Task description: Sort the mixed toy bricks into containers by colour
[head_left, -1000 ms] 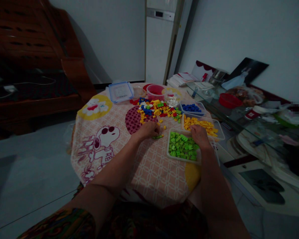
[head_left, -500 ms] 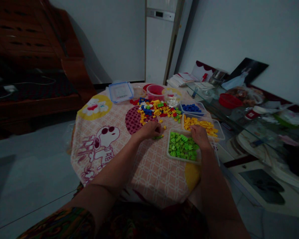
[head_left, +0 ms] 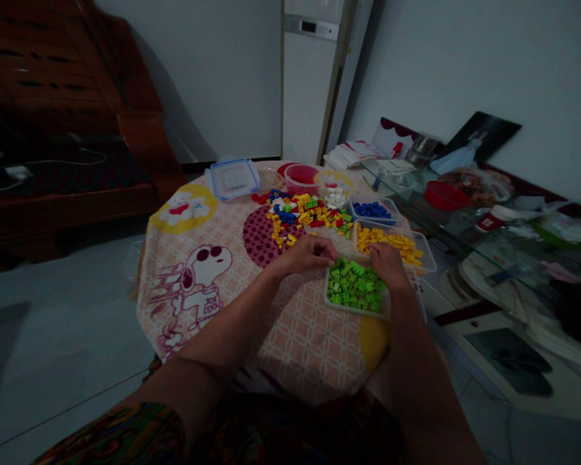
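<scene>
My left hand (head_left: 314, 253) is over the left rear corner of a clear box (head_left: 326, 289) of green toy bricks (head_left: 356, 284). Its fingers are bent and pinched together; whatever is between the fingertips is too small to make out. At the box's right rear corner is my right hand (head_left: 387, 263), closed, beside the yellow toy bricks (head_left: 392, 244) in their clear box (head_left: 430, 257). Its fingertips are partly hidden, so anything they grip does not show. Behind my left hand lies a loose pile of mixed toy bricks (head_left: 312, 210).
A box of blue bricks (head_left: 372, 210), white bricks (head_left: 336, 197) and a round pink tub (head_left: 303, 177) stand at the back of the cloth-covered table (head_left: 290, 336). A blue-rimmed lid (head_left: 235, 178) lies at the back left. A cluttered glass table (head_left: 416, 203) adjoins on the right.
My left hand has moved right, from the small green and yellow bricks on the cloth to the green box's edge. My right hand has stayed in place.
</scene>
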{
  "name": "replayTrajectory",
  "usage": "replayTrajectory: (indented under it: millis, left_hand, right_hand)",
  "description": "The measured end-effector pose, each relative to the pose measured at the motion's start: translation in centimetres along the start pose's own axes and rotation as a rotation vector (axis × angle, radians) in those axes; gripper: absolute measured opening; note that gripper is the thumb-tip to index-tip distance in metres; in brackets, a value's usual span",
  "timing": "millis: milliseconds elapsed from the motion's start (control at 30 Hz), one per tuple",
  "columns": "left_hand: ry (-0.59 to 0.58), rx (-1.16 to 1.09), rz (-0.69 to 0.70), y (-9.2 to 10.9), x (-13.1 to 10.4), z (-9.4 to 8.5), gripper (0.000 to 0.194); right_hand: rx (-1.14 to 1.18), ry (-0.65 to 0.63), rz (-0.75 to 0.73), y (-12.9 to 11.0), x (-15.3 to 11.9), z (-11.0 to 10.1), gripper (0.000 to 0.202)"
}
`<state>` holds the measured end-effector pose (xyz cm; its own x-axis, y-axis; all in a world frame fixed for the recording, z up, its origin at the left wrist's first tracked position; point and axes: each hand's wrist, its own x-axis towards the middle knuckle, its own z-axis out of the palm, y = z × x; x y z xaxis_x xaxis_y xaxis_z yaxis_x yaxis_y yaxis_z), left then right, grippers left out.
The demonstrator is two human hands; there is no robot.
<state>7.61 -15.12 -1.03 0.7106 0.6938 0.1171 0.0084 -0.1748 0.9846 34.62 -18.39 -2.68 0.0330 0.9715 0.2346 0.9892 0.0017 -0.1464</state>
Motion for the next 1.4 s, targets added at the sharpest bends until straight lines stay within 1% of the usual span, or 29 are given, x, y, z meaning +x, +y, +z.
replayTrajectory:
  millis: [67, 200, 233, 300, 367, 433, 500, 567, 667, 767, 867, 1067, 1167, 1233, 1400]
  left_hand:
    - [-0.021, -0.015, 0.006, 0.1, 0.0, 0.2, 0.017]
    - [-0.148, -0.024, 0.016, 0.2, 0.0, 0.6, 0.019]
    - [-0.157, -0.025, 0.022, 0.1, 0.0, 0.5, 0.020]
    - [-0.111, -0.005, 0.030, 0.0, -0.1, -0.1, 0.020]
    - [-0.010, 0.064, 0.025, -0.3, -0.2, -1.3, 0.018]
    - [0.099, 0.197, 0.011, -0.8, -0.5, -2.9, 0.018]
    - [0.164, 0.361, -0.014, -1.2, -0.7, -4.3, 0.019]
    - [0.150, 0.514, -0.049, -1.4, -1.0, -5.5, 0.017]
    - [0.101, 0.707, -0.103, -1.6, -1.1, -6.2, 0.017]
    - [0.098, 0.840, -0.138, -1.7, -1.1, -6.1, 0.020]
    - [0.077, 0.919, -0.169, -1.8, -0.9, -5.6, 0.018]
    - [0.157, 1.024, -0.240, -1.9, -0.6, -4.5, 0.010]
    - [0.154, 1.003, -0.230, -1.8, -0.6, -4.5, 0.009]
    - [0.163, 0.956, -0.200, -1.7, -0.6, -4.6, 0.009]
    - [0.263, 0.702, -0.057, -1.0, -0.8, -4.5, 0.020]
  right_hand:
    - [0.003, 0.006, 0.003, 0.0, 0.0, 0.1, 0.035]
    - [0.009, 0.003, -0.004, 0.1, 0.0, 0.1, 0.035]
    - [0.009, 0.001, -0.008, 0.1, 0.0, 0.1, 0.036]
    - [0.008, -0.001, -0.011, 0.1, 0.0, 0.1, 0.036]
    - [0.010, 0.001, -0.007, 0.1, 0.0, 0.0, 0.035]
    - [0.012, -0.001, -0.005, 0.1, -0.1, 0.0, 0.035]
    - [0.016, -0.002, -0.010, 0.1, -0.1, -0.1, 0.036]
    - [0.024, -0.003, -0.015, 0.1, -0.1, -0.2, 0.036]
    - [0.033, -0.011, -0.016, 0.1, -0.1, -0.2, 0.036]
    - [0.039, -0.012, -0.001, 0.2, -0.1, 0.0, 0.035]
    - [0.044, 0.014, -0.005, 0.4, 0.0, 0.2, 0.034]
    - [0.046, 0.014, -0.014, 0.3, 0.0, 0.1, 0.033]
    - [0.019, 0.008, -0.002, 0.1, 0.0, 0.0, 0.034]
    - [0.008, 0.006, 0.002, 0.1, 0.0, 0.0, 0.036]
    - [0.039, 0.029, -0.023, 0.3, 0.0, 0.2, 0.034]
